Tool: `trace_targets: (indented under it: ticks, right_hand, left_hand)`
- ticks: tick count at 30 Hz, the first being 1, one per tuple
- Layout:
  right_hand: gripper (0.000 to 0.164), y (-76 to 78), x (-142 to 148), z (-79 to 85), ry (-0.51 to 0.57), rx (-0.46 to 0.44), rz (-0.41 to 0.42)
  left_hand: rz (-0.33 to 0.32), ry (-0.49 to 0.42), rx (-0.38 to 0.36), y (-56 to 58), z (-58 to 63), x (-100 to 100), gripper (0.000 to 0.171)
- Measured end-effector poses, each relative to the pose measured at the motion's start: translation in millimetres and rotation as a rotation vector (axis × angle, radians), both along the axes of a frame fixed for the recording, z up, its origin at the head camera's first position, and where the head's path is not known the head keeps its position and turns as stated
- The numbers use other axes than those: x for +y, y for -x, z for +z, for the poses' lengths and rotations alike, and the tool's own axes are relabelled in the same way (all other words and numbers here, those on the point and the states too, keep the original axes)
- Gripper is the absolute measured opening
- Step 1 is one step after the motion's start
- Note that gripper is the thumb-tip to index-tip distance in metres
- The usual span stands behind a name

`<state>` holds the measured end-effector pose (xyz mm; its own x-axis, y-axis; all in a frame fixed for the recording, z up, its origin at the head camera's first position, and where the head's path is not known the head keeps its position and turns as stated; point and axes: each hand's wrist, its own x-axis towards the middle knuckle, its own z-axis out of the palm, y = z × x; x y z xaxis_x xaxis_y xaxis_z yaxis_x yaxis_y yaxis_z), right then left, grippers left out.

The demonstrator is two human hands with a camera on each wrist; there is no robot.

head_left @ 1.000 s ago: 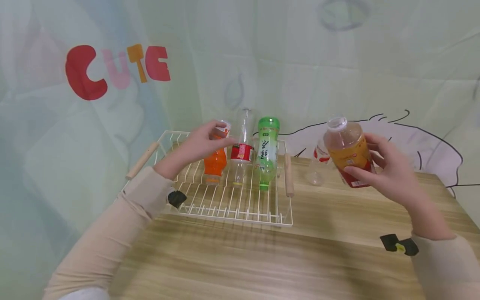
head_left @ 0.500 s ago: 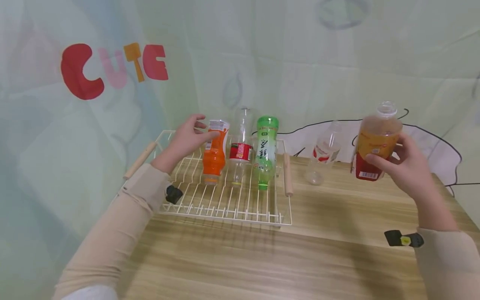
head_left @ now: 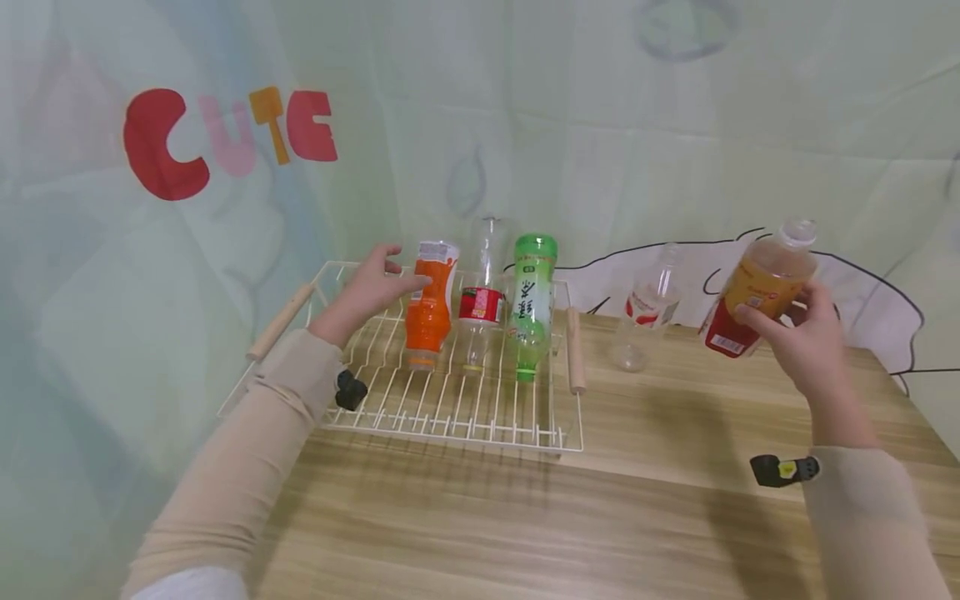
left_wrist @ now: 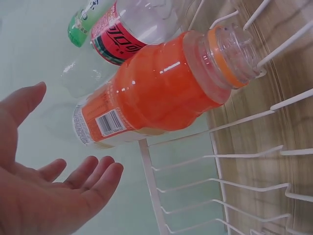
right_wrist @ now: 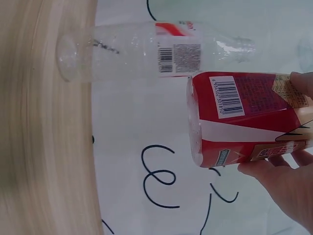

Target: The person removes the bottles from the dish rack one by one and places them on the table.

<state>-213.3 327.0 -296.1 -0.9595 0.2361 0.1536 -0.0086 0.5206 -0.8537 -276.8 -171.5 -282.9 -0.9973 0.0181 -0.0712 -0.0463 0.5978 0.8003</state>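
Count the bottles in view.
5: orange bottle, red-label bottle and green bottle in the rack; clear bottle on the table; yellow-red bottle in the right grip. None looks hidden.

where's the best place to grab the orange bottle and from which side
Probably the upper body, from the left. The orange bottle stands neck down in the rack, so its wide base end is up and exposed, while the red-label bottle crowds its right.

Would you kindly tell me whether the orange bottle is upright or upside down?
Upside down: the orange bottle has its neck pointing down at the wires of the rack, with its base uppermost.
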Motion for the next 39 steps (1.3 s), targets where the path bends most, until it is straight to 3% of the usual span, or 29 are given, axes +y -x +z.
trace_targets:
  ticks: [16, 30, 39]
  right_hand:
    - [0.088, 24.4, -7.9, -38.7, 0.076, -0.083, -0.055]
    - [0.09, 36.4, -4.9, -73.3, 0.083, -0.112, -0.068]
    - [0.088, 35.4, -6.8, -81.8, 0.075, -0.121, -0.073]
  left_hand:
    - [0.016, -0.043, -0.095, 9.0, -16.1, 0.2, 0.089]
    - [-0.051, -0.036, -0.151, 14.3, -24.6, 1.6, 0.09]
    - [-0.078, -0.071, -0.184, 19.5, -30.7, 0.1, 0.09]
